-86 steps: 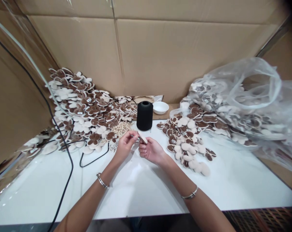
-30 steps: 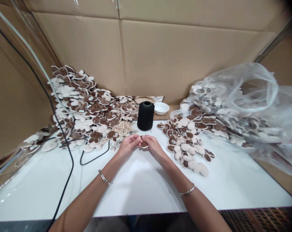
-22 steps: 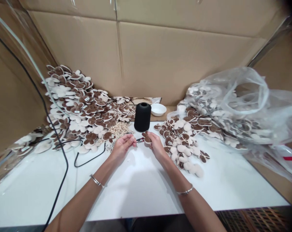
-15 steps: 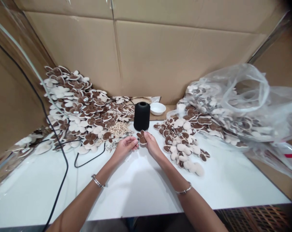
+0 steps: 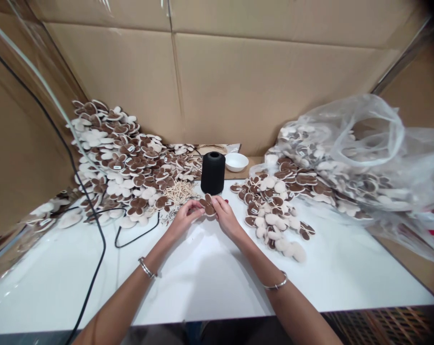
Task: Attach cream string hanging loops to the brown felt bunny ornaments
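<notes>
A small brown flower-shaped fabric piece with a pale edge [image 5: 208,206] is up in front of me, above the white table. My right hand [image 5: 224,213] pinches its right side between thumb and fingers. My left hand [image 5: 186,216] is closed at its left edge, thumb against the piece; the fingertips are partly hidden. Just behind stands a black cone-like spool [image 5: 213,173]. To the left of it lies a tangle of short beige cords [image 5: 181,191]. On the right, a smaller heap of brown and cream flower pieces [image 5: 274,218] spreads over the table, some with cord bows.
A large heap of flower pieces [image 5: 119,158] rises at the left. At the right, clear plastic bags [image 5: 368,143] cover more of them. A white bowl [image 5: 236,163] sits behind the spool. A black cable [image 5: 103,244] crosses the left side. Cardboard walls [image 5: 260,76] enclose the table [image 5: 166,297].
My left hand has moved in to the brown flower piece, which has turned and tilted slightly. My right hand keeps its pinch. The view has shifted slightly.
</notes>
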